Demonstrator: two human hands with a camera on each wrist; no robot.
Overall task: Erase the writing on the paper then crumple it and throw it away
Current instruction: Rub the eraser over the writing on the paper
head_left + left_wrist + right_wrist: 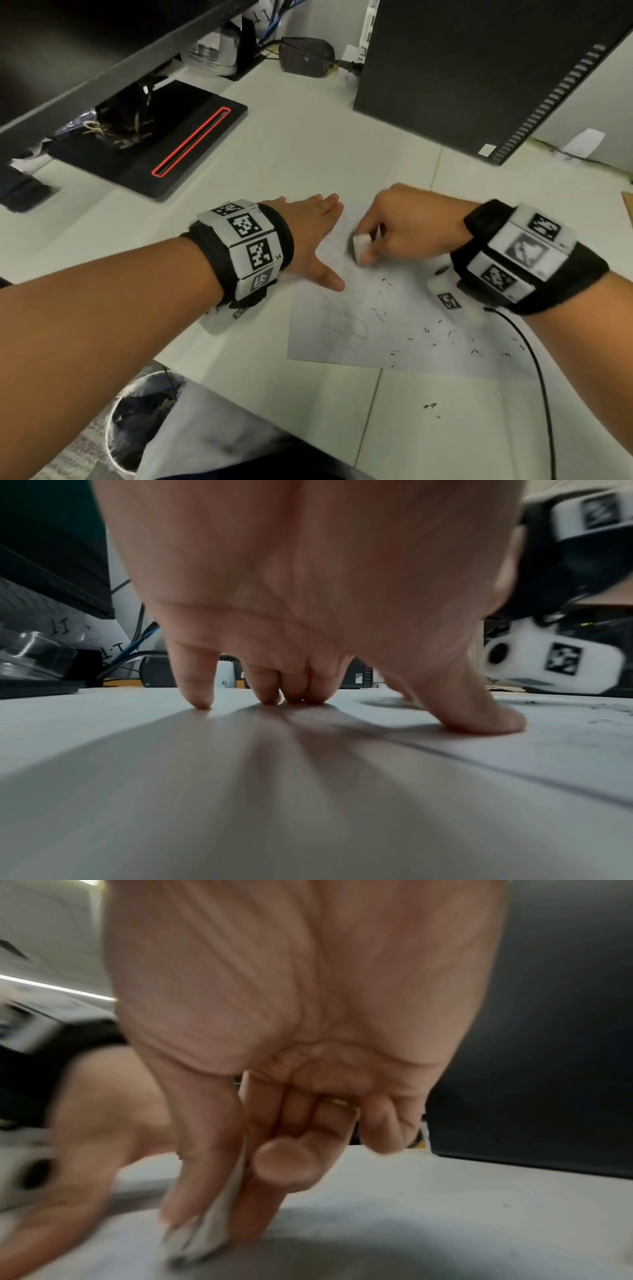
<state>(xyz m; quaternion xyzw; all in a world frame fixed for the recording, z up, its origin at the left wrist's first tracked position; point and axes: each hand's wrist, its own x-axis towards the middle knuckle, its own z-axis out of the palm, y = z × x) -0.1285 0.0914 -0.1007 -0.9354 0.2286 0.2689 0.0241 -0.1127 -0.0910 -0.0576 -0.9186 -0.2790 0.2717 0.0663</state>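
Note:
A white sheet of paper (376,329) with faint pencil writing lies flat on the white desk. My left hand (318,236) rests flat on its left edge, fingers straight, thumb (479,712) pressed down on the sheet. My right hand (387,229) pinches a white eraser (361,247) between thumb and fingers and holds it against the upper part of the paper. In the right wrist view the eraser (209,1229) shows blurred under the fingertips. Dark eraser crumbs (445,337) are scattered over the sheet's right half.
A black monitor base with a red slot (164,144) stands at back left, a black computer tower (479,75) at back right. A black cable (541,383) trails from my right wrist. A wire waste bin (137,418) sits below the desk's front edge.

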